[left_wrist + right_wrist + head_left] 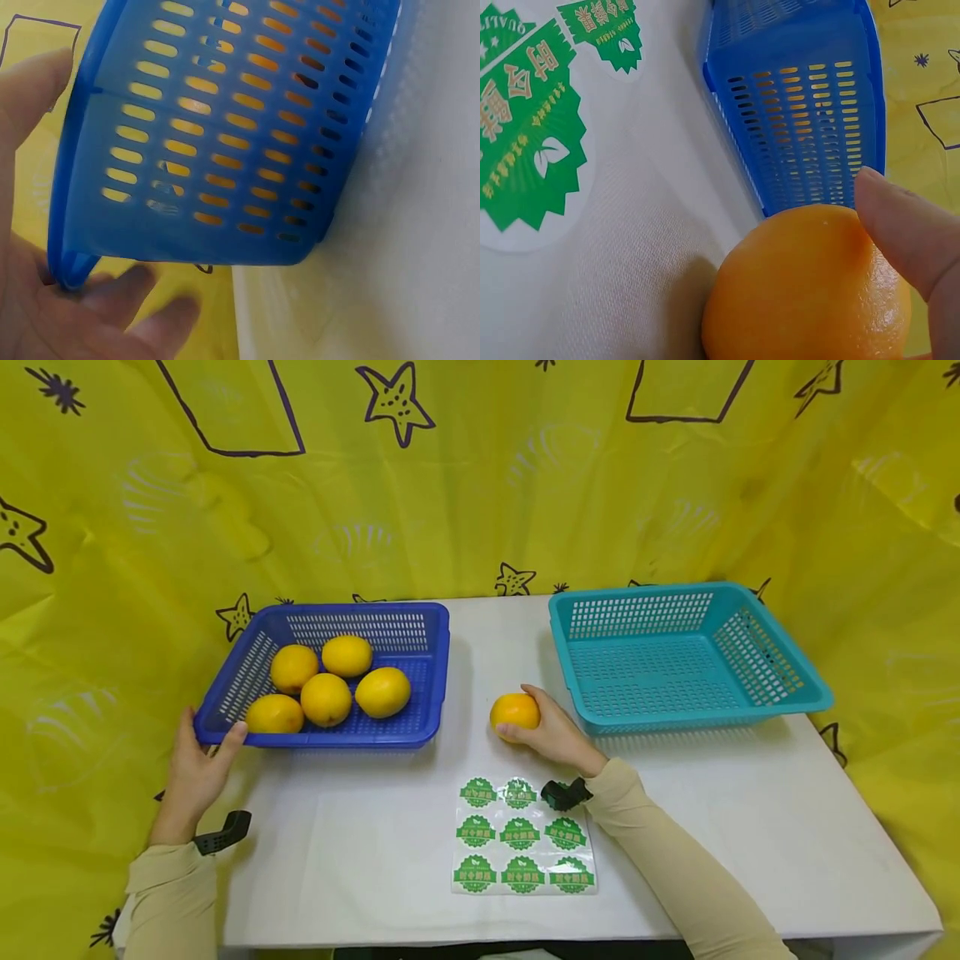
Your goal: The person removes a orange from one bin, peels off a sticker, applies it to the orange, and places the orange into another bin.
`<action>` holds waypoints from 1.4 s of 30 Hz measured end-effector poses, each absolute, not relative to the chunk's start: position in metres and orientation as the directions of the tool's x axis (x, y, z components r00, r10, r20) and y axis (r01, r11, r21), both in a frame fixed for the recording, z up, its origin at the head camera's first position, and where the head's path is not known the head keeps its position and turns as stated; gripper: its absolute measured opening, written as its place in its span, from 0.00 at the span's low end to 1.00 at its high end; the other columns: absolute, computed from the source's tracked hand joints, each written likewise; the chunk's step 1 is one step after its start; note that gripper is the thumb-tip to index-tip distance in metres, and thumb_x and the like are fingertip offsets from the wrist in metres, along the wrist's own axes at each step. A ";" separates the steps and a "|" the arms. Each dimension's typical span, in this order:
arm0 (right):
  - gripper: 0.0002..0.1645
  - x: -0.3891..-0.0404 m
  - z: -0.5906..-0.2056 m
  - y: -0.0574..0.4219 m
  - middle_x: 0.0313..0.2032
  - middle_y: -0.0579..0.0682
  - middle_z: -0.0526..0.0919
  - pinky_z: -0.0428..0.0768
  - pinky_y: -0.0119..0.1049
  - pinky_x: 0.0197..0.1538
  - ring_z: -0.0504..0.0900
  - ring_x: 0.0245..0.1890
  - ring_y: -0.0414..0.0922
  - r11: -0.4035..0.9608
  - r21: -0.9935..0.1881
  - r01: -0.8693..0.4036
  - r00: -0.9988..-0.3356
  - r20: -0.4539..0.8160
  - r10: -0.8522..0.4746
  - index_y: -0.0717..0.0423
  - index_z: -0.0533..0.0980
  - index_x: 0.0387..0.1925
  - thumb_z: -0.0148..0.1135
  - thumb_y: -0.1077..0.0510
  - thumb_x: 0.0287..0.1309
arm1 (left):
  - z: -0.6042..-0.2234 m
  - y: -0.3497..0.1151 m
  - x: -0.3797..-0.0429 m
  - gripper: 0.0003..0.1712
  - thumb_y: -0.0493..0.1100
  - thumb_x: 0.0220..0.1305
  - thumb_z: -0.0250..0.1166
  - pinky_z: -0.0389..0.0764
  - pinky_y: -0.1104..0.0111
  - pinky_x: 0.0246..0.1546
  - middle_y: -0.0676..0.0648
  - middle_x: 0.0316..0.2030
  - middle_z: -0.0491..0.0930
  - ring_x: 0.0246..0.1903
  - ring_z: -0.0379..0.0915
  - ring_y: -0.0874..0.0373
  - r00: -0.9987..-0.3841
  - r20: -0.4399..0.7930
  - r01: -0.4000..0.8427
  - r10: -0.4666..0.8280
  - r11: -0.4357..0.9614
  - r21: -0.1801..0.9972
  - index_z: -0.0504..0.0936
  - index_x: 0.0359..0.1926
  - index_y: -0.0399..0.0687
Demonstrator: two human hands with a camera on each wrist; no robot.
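Note:
My right hand (557, 733) holds an orange (515, 717) over the white table, between the two baskets. In the right wrist view the thumb (904, 225) lies against the side of that orange (802, 289). My left hand (201, 770) grips the near left corner of the blue basket (337, 741), its thumb over the rim and its fingers outside. The left wrist view shows the slotted wall of the blue basket (225, 135) beside the hand (67, 315). Several yellow-orange fruits (326, 699) lie inside that basket.
A teal basket (637, 677) with nothing in it stands at the right. In front of my right hand lies a sheet of green round stickers (521, 852), partly under the right wrist strap. The white table (337, 843) meets a yellow patterned curtain (480, 502) at the back.

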State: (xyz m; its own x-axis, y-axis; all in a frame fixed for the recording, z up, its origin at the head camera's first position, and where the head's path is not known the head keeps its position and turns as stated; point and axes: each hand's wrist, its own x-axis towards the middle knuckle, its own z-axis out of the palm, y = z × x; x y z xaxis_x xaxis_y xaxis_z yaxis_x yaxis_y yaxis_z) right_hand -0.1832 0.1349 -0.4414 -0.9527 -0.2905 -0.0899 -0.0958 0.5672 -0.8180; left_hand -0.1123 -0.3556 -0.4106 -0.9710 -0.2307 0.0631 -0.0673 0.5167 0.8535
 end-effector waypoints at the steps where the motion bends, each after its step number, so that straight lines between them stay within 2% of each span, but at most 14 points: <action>1: 0.56 -0.183 -0.441 0.135 0.68 0.65 0.61 0.72 0.53 0.56 0.71 0.56 0.59 0.569 -0.817 -0.096 -0.953 -0.090 -0.290 0.60 0.51 0.74 0.69 0.39 0.56 | -0.410 -0.355 -0.111 0.52 0.53 0.73 0.53 0.39 0.45 0.67 0.35 0.74 0.26 0.71 0.31 0.36 -0.967 0.069 -0.070 -0.243 0.520 0.851 0.24 0.75 0.42; 5: 0.58 -0.179 -0.438 0.135 0.70 0.65 0.56 0.70 0.57 0.59 0.67 0.61 0.61 0.582 -0.807 -0.103 -0.955 -0.083 -0.284 0.59 0.49 0.75 0.68 0.38 0.56 | -0.403 -0.344 -0.106 0.50 0.53 0.71 0.55 0.29 0.56 0.69 0.42 0.75 0.28 0.73 0.25 0.49 -0.922 0.197 -0.015 -0.334 0.538 0.843 0.31 0.77 0.46; 7: 0.59 -0.176 -0.435 0.135 0.72 0.64 0.52 0.64 0.59 0.62 0.59 0.67 0.61 0.596 -0.795 -0.117 -0.957 -0.071 -0.281 0.59 0.47 0.75 0.67 0.36 0.56 | -0.397 -0.335 -0.103 0.49 0.50 0.68 0.58 0.30 0.64 0.68 0.44 0.76 0.33 0.73 0.27 0.55 -0.869 0.329 0.084 -0.370 0.544 0.835 0.38 0.77 0.46; 9: 0.60 -0.170 -0.432 0.135 0.73 0.62 0.49 0.58 0.61 0.65 0.51 0.71 0.60 0.615 -0.776 -0.141 -0.958 -0.051 -0.283 0.61 0.47 0.75 0.66 0.35 0.57 | -0.387 -0.318 -0.101 0.46 0.48 0.66 0.62 0.33 0.67 0.69 0.42 0.75 0.43 0.73 0.32 0.55 -0.775 0.509 0.263 -0.374 0.541 0.799 0.48 0.76 0.41; 12: 0.59 -0.158 -0.426 0.134 0.74 0.60 0.47 0.49 0.63 0.67 0.41 0.74 0.57 0.624 -0.758 -0.189 -0.957 0.001 -0.288 0.62 0.47 0.75 0.65 0.36 0.58 | -0.370 -0.280 -0.097 0.40 0.50 0.62 0.67 0.50 0.62 0.69 0.36 0.66 0.63 0.68 0.53 0.48 -0.583 0.729 0.546 -0.360 0.490 0.679 0.65 0.66 0.28; 15: 0.57 -0.144 -0.420 0.135 0.74 0.58 0.48 0.47 0.67 0.66 0.40 0.74 0.57 0.607 -0.759 -0.237 -0.953 0.058 -0.299 0.61 0.49 0.75 0.66 0.38 0.58 | -0.360 -0.237 -0.096 0.35 0.50 0.60 0.71 0.71 0.64 0.57 0.29 0.48 0.75 0.51 0.72 0.47 -0.409 0.861 0.770 -0.301 0.392 0.503 0.74 0.49 0.17; 17: 0.55 -0.134 -0.418 0.135 0.75 0.56 0.48 0.46 0.69 0.64 0.39 0.74 0.55 0.585 -0.769 -0.257 -0.949 0.084 -0.305 0.59 0.50 0.75 0.66 0.38 0.58 | -0.365 -0.219 -0.096 0.30 0.47 0.60 0.70 0.77 0.69 0.45 0.28 0.38 0.77 0.39 0.76 0.50 -0.356 0.910 0.836 -0.214 0.362 0.412 0.76 0.41 0.17; 19: 0.54 -0.124 -0.417 0.136 0.75 0.53 0.49 0.46 0.71 0.63 0.38 0.74 0.54 0.559 -0.782 -0.276 -0.942 0.105 -0.318 0.57 0.52 0.75 0.66 0.39 0.59 | -0.372 -0.203 -0.095 0.26 0.45 0.63 0.67 0.77 0.72 0.39 0.28 0.32 0.77 0.31 0.76 0.52 -0.335 0.938 0.879 -0.087 0.331 0.344 0.77 0.36 0.17; 23: 0.48 -0.105 -0.416 0.134 0.73 0.51 0.55 0.49 0.66 0.66 0.44 0.74 0.52 0.507 -0.802 -0.316 -0.927 0.149 -0.344 0.57 0.57 0.73 0.66 0.42 0.60 | -0.396 -0.180 -0.092 0.22 0.46 0.67 0.62 0.78 0.72 0.33 0.35 0.30 0.80 0.26 0.75 0.51 -0.380 0.905 0.900 0.192 0.301 0.314 0.79 0.37 0.23; 25: 0.44 -0.097 -0.418 0.133 0.71 0.52 0.59 0.58 0.60 0.65 0.53 0.71 0.54 0.483 -0.808 -0.338 -0.918 0.170 -0.360 0.59 0.61 0.72 0.66 0.45 0.61 | -0.412 -0.170 -0.091 0.21 0.47 0.68 0.60 0.78 0.71 0.32 0.39 0.33 0.81 0.27 0.76 0.53 -0.438 0.842 0.890 0.314 0.284 0.357 0.80 0.40 0.28; 28: 0.39 -0.090 -0.424 0.129 0.66 0.55 0.68 0.73 0.52 0.56 0.68 0.62 0.56 0.456 -0.820 -0.347 -0.908 0.173 -0.381 0.60 0.66 0.68 0.67 0.49 0.62 | -0.432 -0.157 -0.089 0.19 0.49 0.69 0.61 0.79 0.72 0.34 0.44 0.39 0.81 0.31 0.77 0.57 -0.542 0.703 0.840 0.461 0.285 0.461 0.80 0.46 0.35; 30: 0.35 -0.087 -0.429 0.127 0.61 0.56 0.72 0.78 0.46 0.48 0.74 0.53 0.54 0.442 -0.831 -0.338 -0.903 0.155 -0.400 0.60 0.68 0.66 0.66 0.50 0.62 | -0.443 -0.150 -0.089 0.18 0.49 0.68 0.63 0.79 0.73 0.35 0.45 0.41 0.81 0.33 0.77 0.58 -0.597 0.602 0.796 0.530 0.304 0.523 0.79 0.49 0.39; 34: 0.33 -0.086 -0.438 0.125 0.53 0.56 0.77 0.78 0.38 0.40 0.76 0.41 0.49 0.455 -0.834 -0.311 -0.892 0.091 -0.443 0.64 0.70 0.63 0.66 0.51 0.63 | -0.456 -0.137 -0.096 0.20 0.47 0.64 0.68 0.78 0.73 0.34 0.47 0.40 0.80 0.33 0.75 0.61 -0.681 0.418 0.709 0.601 0.398 0.583 0.79 0.52 0.40; 42: 0.31 -0.086 -0.446 0.124 0.44 0.49 0.78 0.75 0.33 0.38 0.74 0.36 0.42 0.527 -0.802 -0.283 -0.874 -0.010 -0.485 0.66 0.71 0.61 0.65 0.52 0.63 | -0.465 -0.124 -0.116 0.26 0.51 0.59 0.72 0.72 0.72 0.28 0.52 0.34 0.72 0.29 0.66 0.63 -0.774 0.174 0.590 0.609 0.595 0.546 0.80 0.52 0.39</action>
